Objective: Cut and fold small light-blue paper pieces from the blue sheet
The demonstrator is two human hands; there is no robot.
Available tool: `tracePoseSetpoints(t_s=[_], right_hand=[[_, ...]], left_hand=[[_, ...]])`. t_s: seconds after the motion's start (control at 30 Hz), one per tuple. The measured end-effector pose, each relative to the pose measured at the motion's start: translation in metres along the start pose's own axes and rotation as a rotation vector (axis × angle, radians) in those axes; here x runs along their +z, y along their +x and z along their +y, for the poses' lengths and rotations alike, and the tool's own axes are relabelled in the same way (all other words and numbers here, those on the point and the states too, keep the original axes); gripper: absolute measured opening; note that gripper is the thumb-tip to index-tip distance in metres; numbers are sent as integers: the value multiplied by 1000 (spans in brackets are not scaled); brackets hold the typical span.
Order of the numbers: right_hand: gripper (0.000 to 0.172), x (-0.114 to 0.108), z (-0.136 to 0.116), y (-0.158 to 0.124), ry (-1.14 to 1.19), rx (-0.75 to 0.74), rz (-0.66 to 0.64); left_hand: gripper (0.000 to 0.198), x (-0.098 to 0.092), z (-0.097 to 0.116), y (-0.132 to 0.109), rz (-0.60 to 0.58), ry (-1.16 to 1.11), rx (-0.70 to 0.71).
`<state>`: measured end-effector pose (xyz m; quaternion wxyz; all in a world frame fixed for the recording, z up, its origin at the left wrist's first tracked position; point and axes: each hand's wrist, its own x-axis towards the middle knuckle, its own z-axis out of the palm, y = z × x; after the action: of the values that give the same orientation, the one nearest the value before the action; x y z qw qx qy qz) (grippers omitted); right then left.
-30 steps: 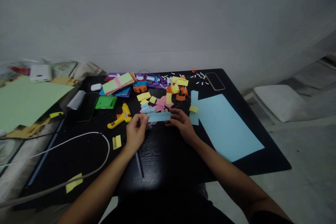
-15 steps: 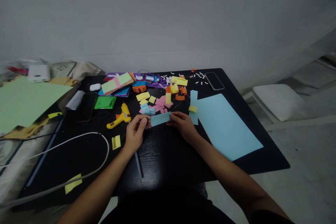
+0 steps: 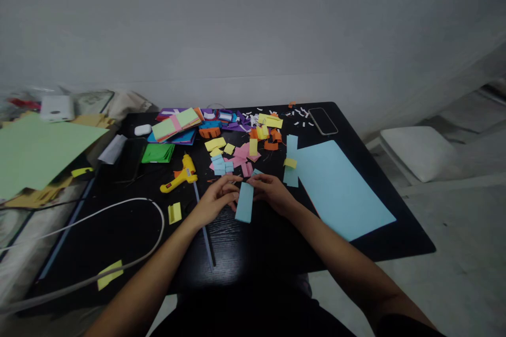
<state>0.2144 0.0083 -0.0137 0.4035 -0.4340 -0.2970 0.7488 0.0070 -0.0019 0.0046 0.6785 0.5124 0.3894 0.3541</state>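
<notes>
A light blue paper strip (image 3: 244, 202) stands nearly upright in view between my two hands, its lower end over the black table. My right hand (image 3: 274, 193) pinches it near the top, thumb in front. Behind those fingers peeks another bit of light blue paper. My left hand (image 3: 216, 201) has its fingers curled at the strip's left edge, some fingertips partly hidden behind it. Just beyond lie small light blue pieces (image 3: 222, 167) and pink paper pieces (image 3: 241, 154). A yellow glue gun (image 3: 181, 175) with a long glue stick (image 3: 207, 247) lies left of my left hand.
A large light blue sheet (image 3: 343, 189) covers the table's right side, beside light blue strips (image 3: 291, 158). Stacked coloured paper (image 3: 177, 126), green paper (image 3: 158, 153) and a phone (image 3: 323, 121) lie farther back. A white cable (image 3: 162, 216) loops across the left.
The light blue strip has turned from lying crosswise between both hands to pointing down toward me. My left hand has shifted right and nearer to my right hand.
</notes>
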Motion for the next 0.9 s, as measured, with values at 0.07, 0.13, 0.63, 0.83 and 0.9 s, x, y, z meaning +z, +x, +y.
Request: tracePoseSetpoints(t_s=[0.07,0.13,0.63,0.83,0.9], right_hand=[[37,0,0,-1,-6,8,-17],[35,0,0,-1,-7,7,-37],[14,5,3,-5,-224,-267,-1],[15,4,0,-7,-259,-287,-20],[17,4,0,-7,-274,-306,-39]], left_hand=[[41,1,0,0,-6,18,-3],[37,0,0,1,-7,33,1],[29,0,-2,4,128,80,48],[29,3,-5,4,138,105,61],[30,3,-6,5,160,102,66]])
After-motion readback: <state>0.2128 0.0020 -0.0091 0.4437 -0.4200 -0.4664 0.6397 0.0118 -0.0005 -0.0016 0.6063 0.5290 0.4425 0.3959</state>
